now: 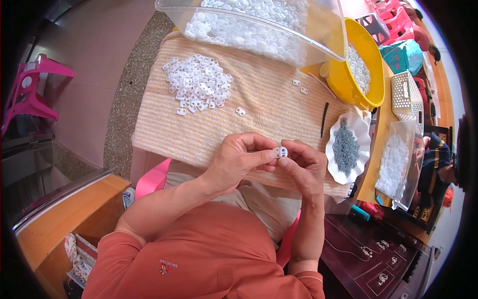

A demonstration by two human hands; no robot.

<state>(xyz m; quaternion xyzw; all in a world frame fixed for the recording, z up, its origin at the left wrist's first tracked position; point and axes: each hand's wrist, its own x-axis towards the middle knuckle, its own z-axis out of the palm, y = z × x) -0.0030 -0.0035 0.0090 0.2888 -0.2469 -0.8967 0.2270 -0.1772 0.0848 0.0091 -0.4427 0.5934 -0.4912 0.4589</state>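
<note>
In front of my body, over the near edge of the striped towel, my two hands meet at a small white plastic piece (283,151) with holes in it. My right hand (307,167) pinches it between thumb and index finger. The thumb and fingertips of my left hand (238,158) close on its left side; whether they also grip some smaller part cannot be made out. A heap of similar white pieces (199,82) lies on the towel at the upper left, with one loose piece (240,111) nearer my hands. At right, a white scalloped dish (365,132) holds many small grey pieces.
Across the far side stands a clear plastic bin (318,50) full of white parts. Beside it is a yellow tub (338,84) with more. A black strip (324,119) lies near the dish. Further right are a clear tray (413,164) and another person (438,159).
</note>
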